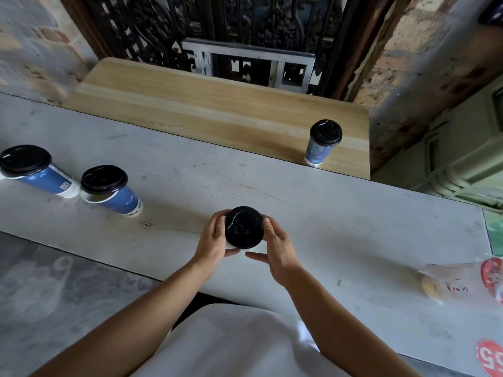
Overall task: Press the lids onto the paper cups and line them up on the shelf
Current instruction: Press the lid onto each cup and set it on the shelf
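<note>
A paper cup with a black lid [244, 227] stands on the grey counter [340, 227] in front of me. My left hand [213, 238] wraps its left side and my right hand [277, 244] its right side; the cup body is mostly hidden under the lid. Two more blue cups stand at the left, one [114, 190] and another [35, 171], each with a black lid resting loosely and tilted on its rim. A blue lidded cup [322, 144] stands upright at the right end of the wooden shelf [204, 104].
A plastic bag with red print [462, 281] lies at the counter's right end. A red sticker [490, 360] shows near the bottom right corner. Behind the shelf are a dark carved screen and a metal frame [247, 63]. Green stacked chairs [468, 164] stand to the right.
</note>
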Demonstrator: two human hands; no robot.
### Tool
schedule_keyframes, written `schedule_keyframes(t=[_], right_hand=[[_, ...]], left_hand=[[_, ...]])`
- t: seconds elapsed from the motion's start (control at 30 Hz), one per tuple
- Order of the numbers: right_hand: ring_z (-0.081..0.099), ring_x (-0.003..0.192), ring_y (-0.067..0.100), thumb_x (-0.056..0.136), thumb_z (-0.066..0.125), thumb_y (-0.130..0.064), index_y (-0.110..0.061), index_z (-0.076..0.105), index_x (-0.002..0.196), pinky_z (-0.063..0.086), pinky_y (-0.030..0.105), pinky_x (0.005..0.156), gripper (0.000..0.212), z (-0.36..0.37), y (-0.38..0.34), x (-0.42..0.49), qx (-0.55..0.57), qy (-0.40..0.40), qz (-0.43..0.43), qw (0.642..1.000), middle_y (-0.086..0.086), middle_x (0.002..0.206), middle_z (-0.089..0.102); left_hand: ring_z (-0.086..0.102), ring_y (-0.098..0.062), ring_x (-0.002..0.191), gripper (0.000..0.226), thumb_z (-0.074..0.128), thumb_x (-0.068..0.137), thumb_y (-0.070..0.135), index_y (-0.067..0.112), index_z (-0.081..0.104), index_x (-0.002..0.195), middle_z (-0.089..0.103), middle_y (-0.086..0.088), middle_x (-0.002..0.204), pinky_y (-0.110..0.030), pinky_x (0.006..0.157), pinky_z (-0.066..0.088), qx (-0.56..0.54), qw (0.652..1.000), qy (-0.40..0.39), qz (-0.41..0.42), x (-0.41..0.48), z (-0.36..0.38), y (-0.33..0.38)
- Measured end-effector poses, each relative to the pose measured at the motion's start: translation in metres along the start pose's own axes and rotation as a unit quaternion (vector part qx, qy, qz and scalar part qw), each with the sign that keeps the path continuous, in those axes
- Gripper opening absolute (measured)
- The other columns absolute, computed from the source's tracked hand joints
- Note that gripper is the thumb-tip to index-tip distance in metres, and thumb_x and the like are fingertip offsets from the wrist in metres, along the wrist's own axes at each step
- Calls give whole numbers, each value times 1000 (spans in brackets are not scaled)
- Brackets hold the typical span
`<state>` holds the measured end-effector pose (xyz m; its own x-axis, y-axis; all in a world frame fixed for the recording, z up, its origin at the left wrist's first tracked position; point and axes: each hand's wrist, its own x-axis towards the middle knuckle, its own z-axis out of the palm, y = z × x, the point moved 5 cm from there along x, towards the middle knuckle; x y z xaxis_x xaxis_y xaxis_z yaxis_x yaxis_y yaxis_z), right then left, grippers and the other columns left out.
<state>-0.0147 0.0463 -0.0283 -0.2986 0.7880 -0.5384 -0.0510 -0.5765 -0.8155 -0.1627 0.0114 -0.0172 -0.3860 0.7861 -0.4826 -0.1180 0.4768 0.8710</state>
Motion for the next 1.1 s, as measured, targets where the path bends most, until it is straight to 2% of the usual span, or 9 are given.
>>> schedule_keyframes(t=[0.27, 0.37, 0.47, 0.57, 0.67, 0.8, 0.97, 1.1], right_hand=[[60, 123, 18, 106, 44, -34, -24, 68, 121, 59, 51, 90, 29, 0, -2, -4, 47, 2, 13, 999, 2, 123, 69], [60, 122, 18, 106, 48, -29, -23, 68, 121, 57, 40, 95, 26, -3, 2, -9, 85, 4, 14, 996, -2, 121, 71], [60, 124, 18, 107, 46, -23, -19, 67, 123, 54, 31, 95, 27, -3, 3, -12, 90, -1, -11, 996, 3, 123, 70], [60, 124, 17, 107, 44, -29, -24, 68, 123, 54, 36, 94, 28, -5, -1, -11, 47, -10, -14, 999, 1, 122, 71], [61, 123, 16, 107, 44, -32, -24, 67, 123, 54, 44, 94, 29, -6, -3, -7, 24, -18, 3, 1000, -3, 119, 72], [62, 121, 16, 108, 42, -30, -26, 68, 119, 57, 41, 86, 29, -3, -3, -6, 9, -16, -5, 1000, -5, 114, 73], [62, 121, 15, 108, 39, -31, -26, 66, 121, 58, 41, 83, 30, -3, -2, -3, -29, -2, -19, 999, -3, 117, 72], [62, 120, 16, 108, 38, -32, -27, 64, 122, 58, 37, 76, 30, -4, -2, -1, -58, 2, -29, 998, -3, 118, 71]], left_hand=[[62, -11, 108, 35, 29, 109, 25, 28, 64, 113, 64, 9, 117, -50, 75, 63, -34, 999, 2, -37, -1, 3, 4], [63, -14, 104, 32, 30, 108, 22, 21, 62, 113, 63, 3, 114, -50, 78, 62, -86, 994, 40, -51, -8, 7, 0], [65, -19, 108, 27, 34, 107, 24, 21, 61, 111, 64, -3, 119, -47, 73, 63, -116, 989, 64, -67, -14, 10, -11], [65, -24, 109, 20, 41, 105, 31, 24, 59, 102, 64, -7, 117, -45, 66, 63, -84, 991, 82, -62, -16, 9, -16], [66, -24, 103, 20, 47, 103, 40, 24, 57, 94, 63, -7, 111, -43, 66, 62, -65, 991, 99, -59, -11, 2, -15], [67, -22, 99, 24, 48, 101, 45, 24, 59, 93, 65, -7, 109, -40, 64, 62, -18, 995, 87, -51, -3, -6, -19], [63, -20, 96, 17, 46, 102, 40, 30, 57, 94, 62, 5, 96, -35, 53, 60, 67, 993, 92, 27, -3, -9, -15], [60, -15, 89, 21, 41, 105, 35, 36, 53, 88, 61, 8, 92, -38, 54, 60, 111, 988, 81, 69, -2, -8, -10]])
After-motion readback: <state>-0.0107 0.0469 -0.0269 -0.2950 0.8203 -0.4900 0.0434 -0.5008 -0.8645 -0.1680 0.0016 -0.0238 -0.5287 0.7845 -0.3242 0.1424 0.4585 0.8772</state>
